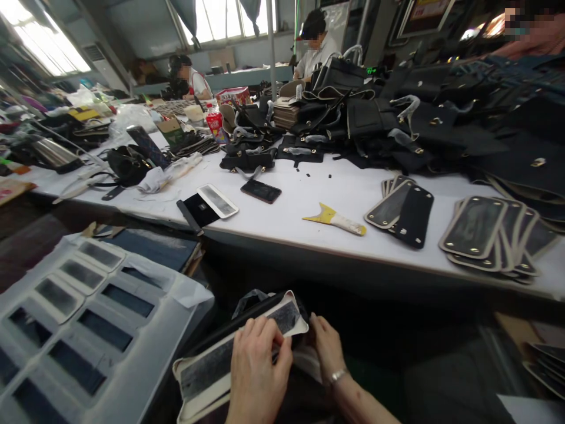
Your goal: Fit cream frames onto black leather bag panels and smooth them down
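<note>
Left hand cut by bottom edge

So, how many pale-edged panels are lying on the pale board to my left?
3, in a row left of your left hand: a near panel, a middle panel, a far panel. The pale board leaves the picture, so more may be hidden.

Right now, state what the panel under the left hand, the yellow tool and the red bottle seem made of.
Panel: perhaps leather or imitation, dull and mottled, its pale border curling.
Yellow tool: maybe plastic, the head evenly coloured and matte; the whitish, patchy grip may be taped.
Red bottle: probably plastic, from its capped shape and bright printed wrap; finish unclear.
</note>
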Demonstrator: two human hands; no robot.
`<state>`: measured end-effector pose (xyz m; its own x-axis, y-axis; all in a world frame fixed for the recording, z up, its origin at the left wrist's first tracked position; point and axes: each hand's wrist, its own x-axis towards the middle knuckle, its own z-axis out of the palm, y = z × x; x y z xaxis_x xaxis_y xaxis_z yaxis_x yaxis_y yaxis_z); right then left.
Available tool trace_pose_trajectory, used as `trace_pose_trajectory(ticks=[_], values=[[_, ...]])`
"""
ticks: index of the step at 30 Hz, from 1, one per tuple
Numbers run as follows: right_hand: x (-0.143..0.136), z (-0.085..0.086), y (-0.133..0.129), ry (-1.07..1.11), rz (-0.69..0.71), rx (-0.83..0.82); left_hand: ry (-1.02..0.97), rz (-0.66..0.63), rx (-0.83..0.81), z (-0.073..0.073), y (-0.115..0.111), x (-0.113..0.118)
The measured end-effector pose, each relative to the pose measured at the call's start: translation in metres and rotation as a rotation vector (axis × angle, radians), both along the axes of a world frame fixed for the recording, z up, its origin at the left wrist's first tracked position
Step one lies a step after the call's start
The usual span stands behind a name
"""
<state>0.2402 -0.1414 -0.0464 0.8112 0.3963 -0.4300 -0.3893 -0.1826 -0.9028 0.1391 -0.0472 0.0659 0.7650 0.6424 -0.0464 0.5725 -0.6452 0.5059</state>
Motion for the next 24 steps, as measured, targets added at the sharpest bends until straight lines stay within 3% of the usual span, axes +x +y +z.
trace_pose_trajectory(ticks=[3,5,7,9,16,21,24], values=[[0.003,0.028,-0.040,-0.302,0.157,0.080,-0.002,0.030,-0.003,0.006,-0.004,0.002],[0.000,0.051,-0.056,-0.796,0.316,0.169,0.000,0.038,-0.003,0.008,-0.006,0.001],[-0.004,0.068,-0.058,-1.248,0.429,0.211,-0.006,0.043,0.002,0.008,-0.007,0.000],[-0.009,0.077,-0.051,-1.491,0.464,0.177,-0.019,0.045,0.011,0.008,-0.007,-0.001],[-0.018,0.075,-0.037,-1.791,0.494,-0.126,-0.060,0.044,0.071,0.008,-0.011,-0.003],[-0.021,0.078,-0.035,-1.807,0.538,-0.190,-0.142,0.019,0.256,0.002,-0.015,-0.012],[-0.025,0.074,-0.032,-1.811,0.557,-0.172,-0.131,-0.020,0.269,-0.006,-0.013,-0.027]])
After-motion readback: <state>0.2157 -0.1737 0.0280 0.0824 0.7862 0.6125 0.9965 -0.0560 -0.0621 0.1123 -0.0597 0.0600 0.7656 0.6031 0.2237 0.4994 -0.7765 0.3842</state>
